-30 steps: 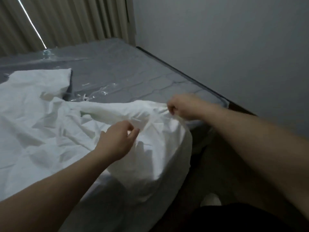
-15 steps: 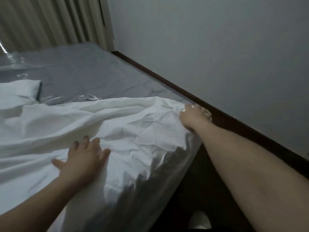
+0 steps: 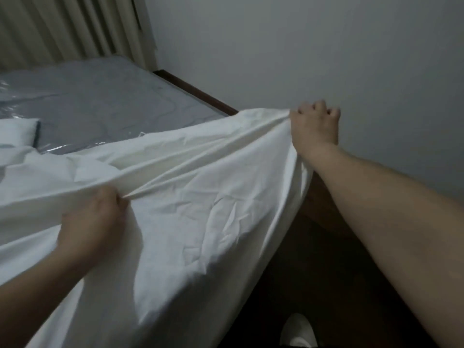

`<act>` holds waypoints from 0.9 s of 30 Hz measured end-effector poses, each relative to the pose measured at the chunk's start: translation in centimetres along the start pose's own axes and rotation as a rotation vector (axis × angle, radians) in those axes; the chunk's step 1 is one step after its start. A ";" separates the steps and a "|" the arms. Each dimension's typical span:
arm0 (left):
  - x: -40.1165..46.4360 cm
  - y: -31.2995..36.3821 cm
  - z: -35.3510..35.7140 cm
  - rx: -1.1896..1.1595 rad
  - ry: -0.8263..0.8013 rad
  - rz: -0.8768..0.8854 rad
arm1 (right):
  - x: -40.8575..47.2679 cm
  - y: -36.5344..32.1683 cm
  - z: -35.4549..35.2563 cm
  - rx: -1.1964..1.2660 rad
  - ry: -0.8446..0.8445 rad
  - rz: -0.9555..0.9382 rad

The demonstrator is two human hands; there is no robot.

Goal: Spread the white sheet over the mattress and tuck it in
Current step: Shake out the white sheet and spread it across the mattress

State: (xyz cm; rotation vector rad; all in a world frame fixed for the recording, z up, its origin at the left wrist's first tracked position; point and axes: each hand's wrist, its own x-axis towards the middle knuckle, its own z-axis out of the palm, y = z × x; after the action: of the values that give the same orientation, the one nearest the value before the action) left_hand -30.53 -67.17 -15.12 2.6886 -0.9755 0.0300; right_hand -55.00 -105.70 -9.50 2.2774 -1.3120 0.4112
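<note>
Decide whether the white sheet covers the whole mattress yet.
Not yet. The white sheet is bunched between both hands, and the far grey mattress lies bare.

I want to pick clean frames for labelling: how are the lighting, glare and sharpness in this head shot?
Head view: dim, flat and greyish; soft all over, with the right hand slightly blurred; glare only on the plastic over the mattress near the sheet; the wide lens bends the wall edge; the floor at lower right is nearly black.
</note>
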 end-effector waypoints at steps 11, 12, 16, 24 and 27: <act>1.4 2.0 1.2 0.066 -0.237 -0.019 | -6.8 -6.5 -1.1 0.524 -0.224 0.010; 1.7 1.7 1.1 0.065 -0.252 -0.011 | -8.1 -8.2 -2.6 0.563 -0.223 -0.099; 2.6 0.9 -0.2 -0.006 -0.294 0.099 | -11.8 -13.3 -5.1 0.541 -0.571 -0.348; -6.6 -5.0 -3.7 0.252 -0.336 0.041 | -12.6 -12.8 -4.8 0.363 -0.694 -0.181; -10.2 -7.6 -4.6 0.201 -0.338 -0.039 | -13.7 -14.8 -7.9 0.249 -0.634 -0.228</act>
State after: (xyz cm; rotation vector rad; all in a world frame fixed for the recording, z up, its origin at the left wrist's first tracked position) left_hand -33.25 -54.00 -13.84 2.9592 -1.0627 -0.3637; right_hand -49.14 -85.20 -13.08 2.8687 -1.3012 -0.2708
